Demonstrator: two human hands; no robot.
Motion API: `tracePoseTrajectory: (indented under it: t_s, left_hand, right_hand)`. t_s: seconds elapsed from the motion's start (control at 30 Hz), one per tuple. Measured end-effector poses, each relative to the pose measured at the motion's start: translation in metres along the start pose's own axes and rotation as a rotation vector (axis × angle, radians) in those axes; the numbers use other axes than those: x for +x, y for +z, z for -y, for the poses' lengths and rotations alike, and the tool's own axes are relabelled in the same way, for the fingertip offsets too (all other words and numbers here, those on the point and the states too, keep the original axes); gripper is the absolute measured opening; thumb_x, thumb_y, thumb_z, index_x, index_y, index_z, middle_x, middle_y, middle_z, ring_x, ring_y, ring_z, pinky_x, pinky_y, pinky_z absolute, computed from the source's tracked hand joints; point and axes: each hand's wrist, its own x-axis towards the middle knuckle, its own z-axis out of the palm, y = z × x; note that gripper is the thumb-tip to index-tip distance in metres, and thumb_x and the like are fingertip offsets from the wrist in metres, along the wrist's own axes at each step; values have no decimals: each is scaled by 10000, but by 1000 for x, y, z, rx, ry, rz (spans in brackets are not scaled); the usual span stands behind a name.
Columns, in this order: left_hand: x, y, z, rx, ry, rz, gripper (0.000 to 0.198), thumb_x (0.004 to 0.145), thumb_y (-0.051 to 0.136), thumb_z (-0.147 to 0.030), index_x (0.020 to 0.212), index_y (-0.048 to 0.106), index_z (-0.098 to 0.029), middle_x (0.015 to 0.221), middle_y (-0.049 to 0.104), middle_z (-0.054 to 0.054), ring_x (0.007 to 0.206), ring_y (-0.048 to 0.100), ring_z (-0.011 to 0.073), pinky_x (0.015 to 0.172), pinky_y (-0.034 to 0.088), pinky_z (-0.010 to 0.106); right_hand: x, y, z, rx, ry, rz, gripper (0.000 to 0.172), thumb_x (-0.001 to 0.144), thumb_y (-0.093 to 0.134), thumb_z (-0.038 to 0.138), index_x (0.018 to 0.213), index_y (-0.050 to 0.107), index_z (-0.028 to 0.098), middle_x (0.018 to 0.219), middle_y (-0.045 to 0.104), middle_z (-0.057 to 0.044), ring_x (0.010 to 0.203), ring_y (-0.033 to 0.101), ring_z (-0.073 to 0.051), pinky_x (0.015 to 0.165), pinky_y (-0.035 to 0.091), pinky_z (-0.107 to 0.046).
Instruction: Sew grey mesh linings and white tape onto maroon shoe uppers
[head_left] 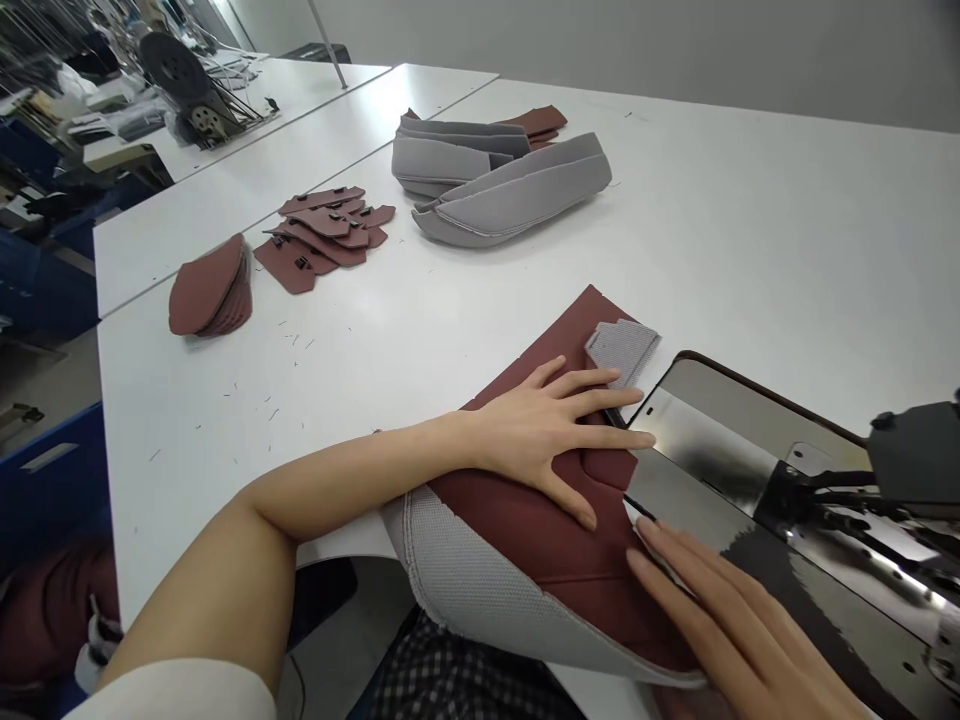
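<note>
Far left of the machine [780,500], beyond the table's left edge, a blue bin [45,250] is noted, with maroon cloth [64,610] nearer the viewer. On the table [412,300], far left of the machine and well behind it, stands a dark wheel [176,75] among rods and cords. A stack [210,290] of rounded maroon pieces lies well left of the machine, fanned along its right side. Dark thread ends [274,370] are scattered in front of it. Next towards the machine is a loose pile [326,235] of overlapping maroon pieces, several bearing small black fittings. Two grey covers [517,190] follow, behind and left of the machine, in contact with each other; maroon scraps [544,122] show behind them.

The panel [510,510], maroon with a grey textured border, lies immediately left of the machine, its right side reaching the machine's bed. Its near side extends past the table edge, above a checked cloth [465,670]. The left hand [544,430] rests on it, palm down, fingers wide apart, its fingertips pointing at the machine. A grey patch [626,350] sits at the panel's far end, beside the machine bed's corner.

The right hand [750,640] is at the panel's near right edge, in front of the machine, fingers extended and close together. Its thumb is hidden; whether it grips the edge cannot be told.
</note>
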Motion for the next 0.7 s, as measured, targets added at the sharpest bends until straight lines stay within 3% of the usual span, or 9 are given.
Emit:
tracePoseTrajectory:
  t_s: [0.07,0.17,0.23,0.33,0.43,0.5,0.6,0.7]
  left_hand:
    - [0,1,3,42,75,-77,680,892,604,-677,1444,562,-282,1593,426,79,1520,280,328,1247,209,549]
    - [0,3,6,56,141,-131,406,994,488,-593,1211,715,-337,1446,586,22,1382,442,263,1177,308,449]
    - [2,3,7,41,117,-111,397,1000,483,-580,1138,745,-315,1376,634,39,1249,525,257,1079,398,430]
    - [3,2,6,-23,102,-28,420,997,526,-515,1219,719,-215,1373,634,104,1162,570,257,1015,477,409]
    - [2,-3,3,-207,123,43,532,1008,534,-436,1412,561,-91,1529,500,157,1359,501,254,1159,432,369]
    - [3,-7,1,-359,110,97,613,1016,518,-422,1518,415,-85,1621,376,143,1488,389,211,1210,392,309]
    - [6,-13,-3,-460,87,215,620,1018,498,-382,1568,336,-145,1634,369,71,1518,356,171,1272,301,286]
    - [11,-16,-6,-421,84,282,662,995,500,-341,1594,292,-148,1633,373,39,1517,361,174,1320,170,303]
  right_hand:
    - [15,-4,3,-79,19,20,652,886,470,212,1531,421,126,1482,538,-112,1220,589,-305,906,554,-408]
    - [34,-7,9,-144,4,56,737,794,486,193,1517,406,77,1404,600,-148,1008,619,-310,725,576,-397]
    - [43,-7,12,-153,24,78,792,697,488,160,1480,430,59,1353,632,-163,925,603,-308,669,574,-398]
    - [48,-6,14,-152,42,79,831,570,488,103,1400,488,64,1315,651,-161,909,590,-293,695,586,-394]
    - [48,-5,14,-175,18,71,838,518,482,62,1356,511,63,1289,660,-161,908,588,-281,721,594,-391]
    - [46,-4,14,-191,7,64,852,510,477,55,1362,505,56,1256,671,-164,906,589,-287,716,593,-397]
    - [43,-3,14,-186,4,61,853,502,481,58,1354,511,49,1222,677,-169,921,589,-296,715,590,-398]
    - [41,-2,14,-179,-11,62,819,511,487,50,1328,527,36,1223,668,-183,938,586,-301,743,589,-411]
